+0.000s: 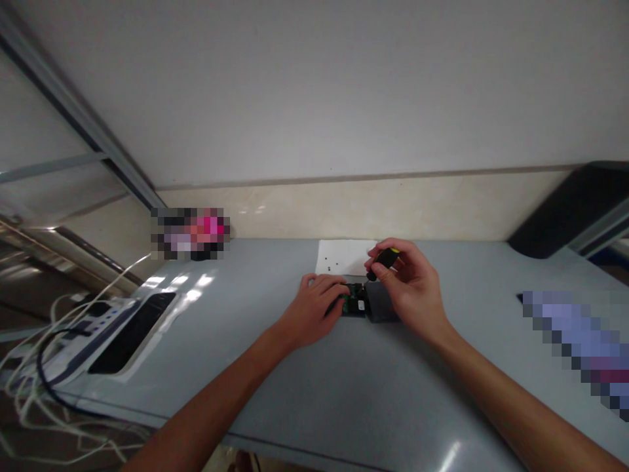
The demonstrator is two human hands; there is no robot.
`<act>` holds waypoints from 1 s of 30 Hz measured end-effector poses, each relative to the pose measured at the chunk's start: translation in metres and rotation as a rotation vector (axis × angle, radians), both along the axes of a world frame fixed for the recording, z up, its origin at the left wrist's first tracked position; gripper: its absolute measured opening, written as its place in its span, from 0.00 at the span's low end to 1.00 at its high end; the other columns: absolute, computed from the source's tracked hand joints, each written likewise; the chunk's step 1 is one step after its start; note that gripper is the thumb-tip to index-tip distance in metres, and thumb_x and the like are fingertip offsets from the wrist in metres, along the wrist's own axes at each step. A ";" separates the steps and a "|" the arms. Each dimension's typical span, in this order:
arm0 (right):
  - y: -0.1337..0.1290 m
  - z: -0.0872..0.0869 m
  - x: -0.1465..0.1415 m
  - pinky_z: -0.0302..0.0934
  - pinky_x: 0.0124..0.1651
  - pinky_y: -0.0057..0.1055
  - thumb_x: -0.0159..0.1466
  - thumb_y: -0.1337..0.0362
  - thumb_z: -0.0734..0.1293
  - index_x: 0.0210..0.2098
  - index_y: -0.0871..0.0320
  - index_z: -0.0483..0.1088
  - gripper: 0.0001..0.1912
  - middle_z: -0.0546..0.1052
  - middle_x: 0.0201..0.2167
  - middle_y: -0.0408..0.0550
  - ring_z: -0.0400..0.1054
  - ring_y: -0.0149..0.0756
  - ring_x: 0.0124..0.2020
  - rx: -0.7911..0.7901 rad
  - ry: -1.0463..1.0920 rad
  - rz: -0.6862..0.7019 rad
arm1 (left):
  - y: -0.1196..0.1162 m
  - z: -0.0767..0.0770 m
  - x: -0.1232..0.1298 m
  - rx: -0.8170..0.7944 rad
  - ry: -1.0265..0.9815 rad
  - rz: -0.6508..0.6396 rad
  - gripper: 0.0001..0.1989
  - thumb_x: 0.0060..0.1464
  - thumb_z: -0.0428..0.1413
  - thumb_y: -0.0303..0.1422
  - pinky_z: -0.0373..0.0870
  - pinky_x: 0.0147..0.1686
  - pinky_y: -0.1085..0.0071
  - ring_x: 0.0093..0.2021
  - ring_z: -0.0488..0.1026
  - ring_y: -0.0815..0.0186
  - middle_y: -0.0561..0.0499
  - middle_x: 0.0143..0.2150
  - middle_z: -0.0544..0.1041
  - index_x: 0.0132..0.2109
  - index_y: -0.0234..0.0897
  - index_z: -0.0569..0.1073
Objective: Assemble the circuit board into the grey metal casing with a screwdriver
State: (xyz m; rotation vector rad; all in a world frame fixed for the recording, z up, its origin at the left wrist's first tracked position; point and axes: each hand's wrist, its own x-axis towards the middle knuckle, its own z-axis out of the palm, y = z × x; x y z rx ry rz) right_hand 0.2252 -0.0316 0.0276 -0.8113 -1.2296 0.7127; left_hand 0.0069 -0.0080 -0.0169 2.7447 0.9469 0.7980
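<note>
On the grey table lies an opened black electronic device (361, 306) with a green circuit board showing inside. My left hand (317, 308) grips its left end, fingers over the top and thumb at the near side, hiding that part. A dark grey flat cover or block (382, 303) sits at the device's right end. Above it, my right hand (413, 278) is closed around a screwdriver (386, 261) with a black and yellow handle. The tool points down toward the board; its tip is too small to make out. Behind the device is a white sheet of paper (346, 254) bearing several tiny dark screws (329, 268).
A black phone (132, 333) and a white power strip (73, 341) with tangled cables (54, 419) occupy the table's left side. Blurred-out items stand at the back left (191, 233) and right (580, 341). A dark cylindrical object (555, 210) leans by the wall, back right.
</note>
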 end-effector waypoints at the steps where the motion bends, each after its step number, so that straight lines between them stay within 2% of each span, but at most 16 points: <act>1: 0.000 0.000 0.000 0.72 0.44 0.33 0.64 0.66 0.76 0.48 0.49 0.76 0.13 0.81 0.43 0.43 0.78 0.34 0.41 0.001 0.001 -0.006 | 0.000 0.000 0.000 0.000 -0.004 0.000 0.10 0.73 0.53 0.27 0.57 0.64 0.52 0.63 0.75 0.57 0.45 0.63 0.80 0.56 0.42 0.74; 30: 0.000 0.003 0.001 0.74 0.45 0.35 0.65 0.64 0.76 0.48 0.49 0.76 0.13 0.81 0.43 0.45 0.78 0.36 0.43 -0.004 0.001 -0.004 | 0.000 0.001 -0.001 0.005 0.039 -0.005 0.14 0.73 0.52 0.27 0.58 0.65 0.51 0.64 0.74 0.57 0.46 0.65 0.78 0.59 0.44 0.77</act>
